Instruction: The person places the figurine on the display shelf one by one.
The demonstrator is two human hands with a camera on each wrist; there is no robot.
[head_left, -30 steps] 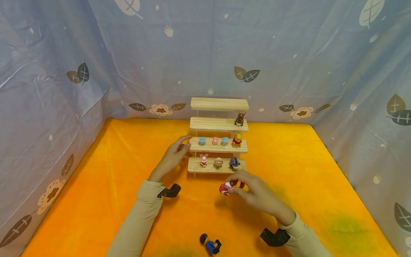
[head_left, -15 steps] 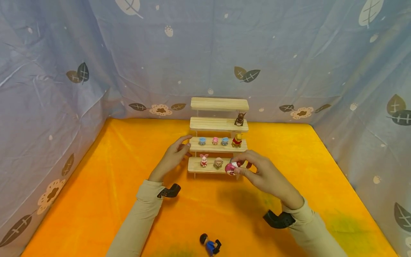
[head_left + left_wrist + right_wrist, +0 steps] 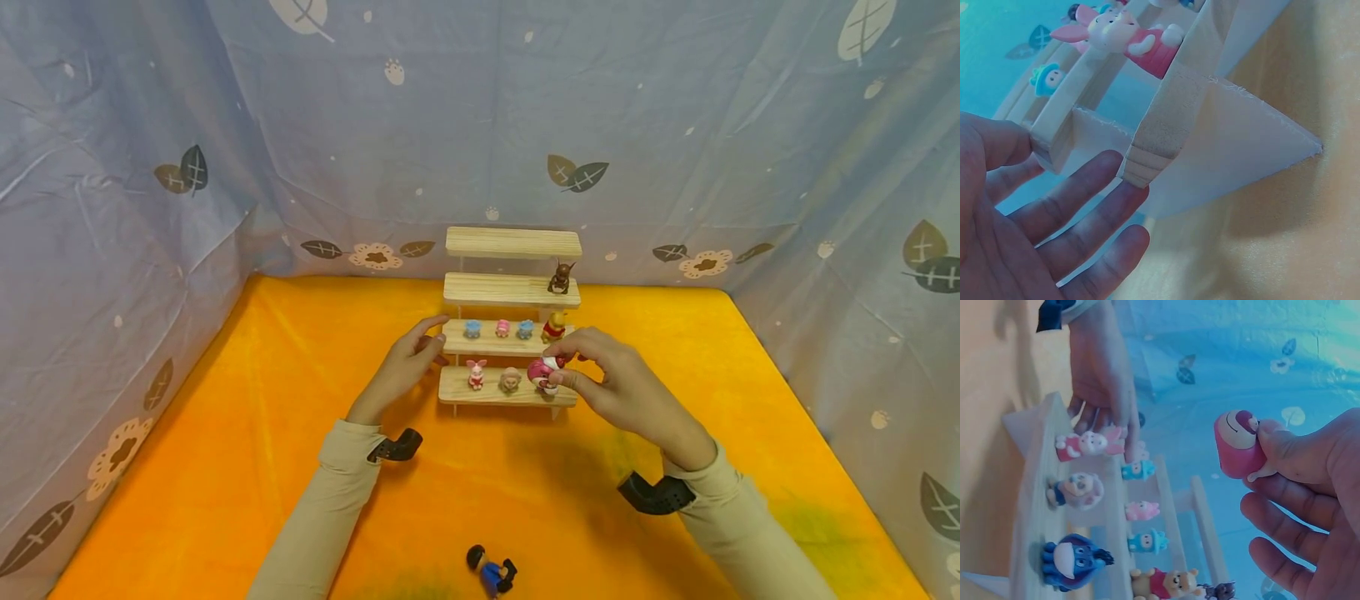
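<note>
My right hand pinches a pink bear figurine between thumb and fingers. In the head view it hangs over the right end of the lowest tier, largely covering the blue donkey figurine; the right wrist view shows it apart from the tiers. My left hand touches the left ends of the two lower tiers of a wooden step shelf, its fingers relaxed. Near it sits a pink piglet figurine, with a tan figurine to the right.
One tier up stand several figurines: blue ones, a pink one and a yellow bear in a red shirt. A brown figurine sits higher, at the right. A blue-clothed figure lies on the orange cloth in front.
My right hand has carried the pink bear figurine forward and up, from in front of the shelf to over the lowest tier's right end. My left hand has stayed in place.
</note>
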